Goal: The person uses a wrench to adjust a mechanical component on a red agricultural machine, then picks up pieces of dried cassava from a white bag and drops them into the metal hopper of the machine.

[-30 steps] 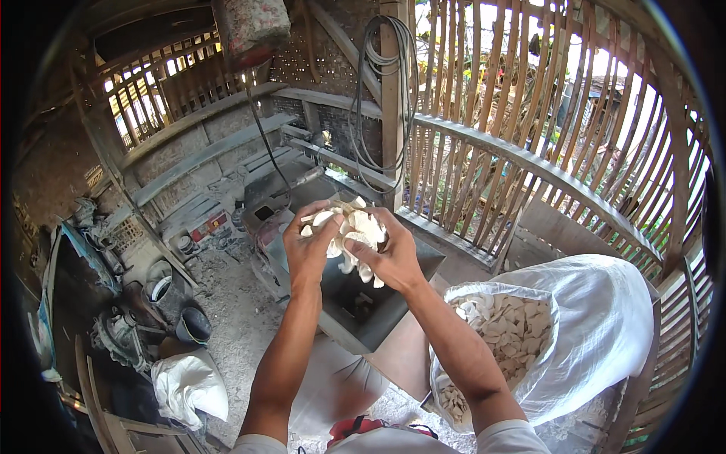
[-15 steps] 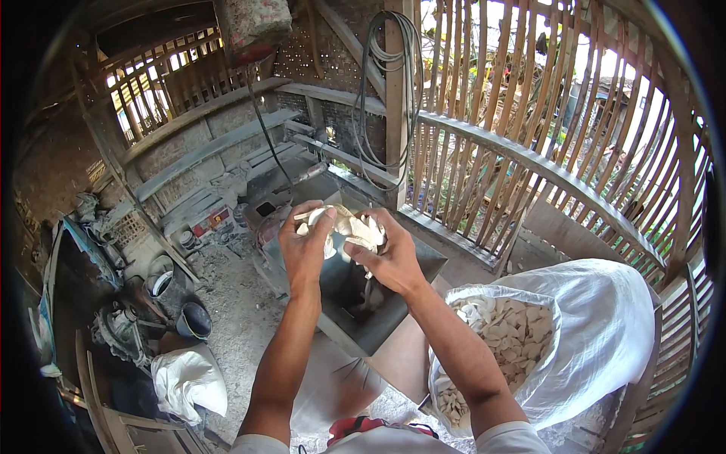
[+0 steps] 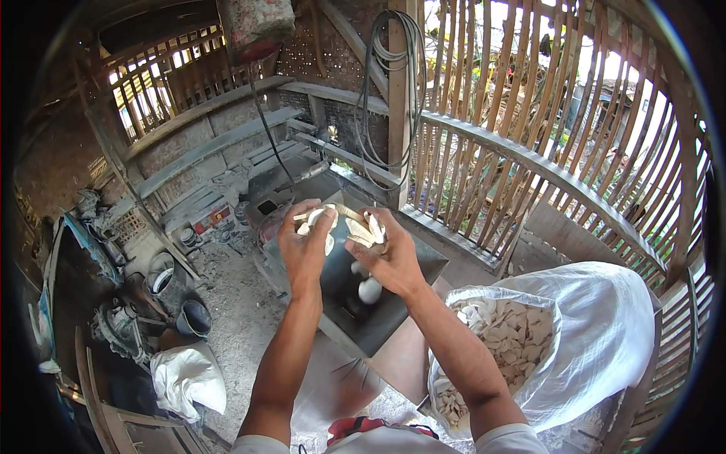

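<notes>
Above a grey metal hopper [image 3: 417, 270], both my hands are raised close together. My left hand [image 3: 302, 257] is closed round several pale dried chips [image 3: 324, 217], its thumb pressed over them. A few more whitish chips [image 3: 368, 231] are gripped in my right hand [image 3: 397, 261], with a longer piece sticking up between the hands. Below the fingers, a loose chip [image 3: 370, 290] is in the air over the dark hopper mouth. To the right lies a large white woven sack [image 3: 605, 333], its mouth open and full of the same chips [image 3: 514, 331].
Dark buckets [image 3: 193, 320], a crumpled white sack [image 3: 189, 380] and dusty machine parts [image 3: 121, 331] stand on the left floor. A coiled hose [image 3: 393, 57] hangs on a post. A stone-like weight [image 3: 261, 26] hangs overhead. Slatted walls [image 3: 544, 113] enclose the room.
Chips have dropped from between my hands toward the hopper. The pieces in my right hand have shifted and look fewer. Both arms stay nearly in place.
</notes>
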`<state>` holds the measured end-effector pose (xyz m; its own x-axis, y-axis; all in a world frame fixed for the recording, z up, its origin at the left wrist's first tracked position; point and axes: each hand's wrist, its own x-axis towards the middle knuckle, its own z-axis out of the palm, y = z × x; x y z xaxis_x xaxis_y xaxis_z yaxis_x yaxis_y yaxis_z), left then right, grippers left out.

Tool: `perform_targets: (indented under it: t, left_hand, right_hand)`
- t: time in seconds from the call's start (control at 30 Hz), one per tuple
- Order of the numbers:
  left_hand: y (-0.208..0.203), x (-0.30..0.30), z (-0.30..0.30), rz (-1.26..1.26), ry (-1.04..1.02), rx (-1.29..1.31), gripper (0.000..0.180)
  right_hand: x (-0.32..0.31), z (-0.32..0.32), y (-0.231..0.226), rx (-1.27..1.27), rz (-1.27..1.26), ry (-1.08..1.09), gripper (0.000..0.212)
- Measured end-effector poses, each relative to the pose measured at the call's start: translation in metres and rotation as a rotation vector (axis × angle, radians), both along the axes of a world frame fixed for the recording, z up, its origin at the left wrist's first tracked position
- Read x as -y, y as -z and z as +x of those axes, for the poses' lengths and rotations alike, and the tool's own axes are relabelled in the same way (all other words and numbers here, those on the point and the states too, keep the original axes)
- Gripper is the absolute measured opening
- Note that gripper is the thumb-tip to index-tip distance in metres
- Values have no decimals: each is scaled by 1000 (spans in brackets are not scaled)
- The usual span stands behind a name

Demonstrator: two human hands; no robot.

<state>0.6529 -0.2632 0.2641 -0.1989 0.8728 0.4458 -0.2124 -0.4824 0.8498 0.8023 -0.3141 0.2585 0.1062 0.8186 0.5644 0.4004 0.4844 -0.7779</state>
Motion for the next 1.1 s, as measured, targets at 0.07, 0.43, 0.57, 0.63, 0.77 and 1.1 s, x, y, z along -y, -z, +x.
perform_targets:
  t: [0.07,0.43,0.57,0.63,0.77,1.1]
  left_hand:
    - [1,-2,-1,50,-55,-58,28]
    - [1,0,-2,-8,-38,-134,22]
    - [5,-3,-5,-27,-64,-152,25]
    - [8,-5,-5,1,-93,-183,25]
    - [14,-11,-4,101,-145,-245,21]
    - [0,3,2,-65,22,-168,17]
  right_hand:
    - [1,-3,-3,-5,16,6,48]
    - [2,-5,-2,46,-13,29,57]
    - [0,-5,0,54,-7,-1,60]
    - [1,-6,-1,83,-15,41,60]
    - [5,-6,-5,142,-101,73,56]
    - [-3,-1,7,115,-49,25,37]
